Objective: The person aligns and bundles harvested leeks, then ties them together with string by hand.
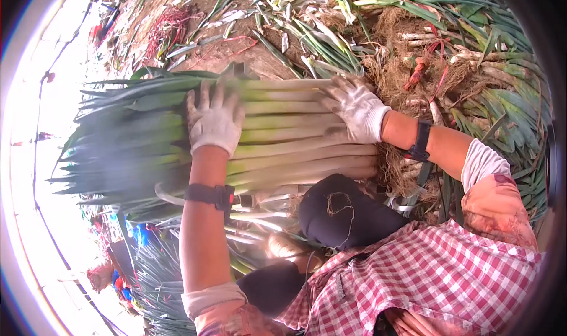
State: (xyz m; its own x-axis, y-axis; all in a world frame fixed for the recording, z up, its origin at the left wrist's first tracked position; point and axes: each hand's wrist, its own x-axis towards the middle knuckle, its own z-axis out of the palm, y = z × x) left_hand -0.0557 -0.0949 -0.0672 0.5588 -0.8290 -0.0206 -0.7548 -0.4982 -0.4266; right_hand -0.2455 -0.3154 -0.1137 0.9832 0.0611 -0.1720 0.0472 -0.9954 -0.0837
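Observation:
A wide bundle of leeks (pixel 283 136) lies in front of me, its dark green leaves to the left and its pale stalk ends to the right. My left hand (pixel 216 116), in a dirty white glove, lies over the stalks where green turns pale, with its fingers spread. My right hand (pixel 354 108), gloved the same way, rests on the pale ends near the roots, fingers stretched out. Neither hand wraps around a stalk. The leaf end and parts of the stalks are blurred. The underside of the bundle is hidden.
Loose leeks with tangled roots (pixel 401 70) lie to the right, with a red tie (pixel 417 73) among them. Leaf scraps and red string (pixel 168 32) litter the soil at the top. My dark-clad knee (pixel 345 212) is close below the bundle. More leeks (pixel 159 277) lie at lower left.

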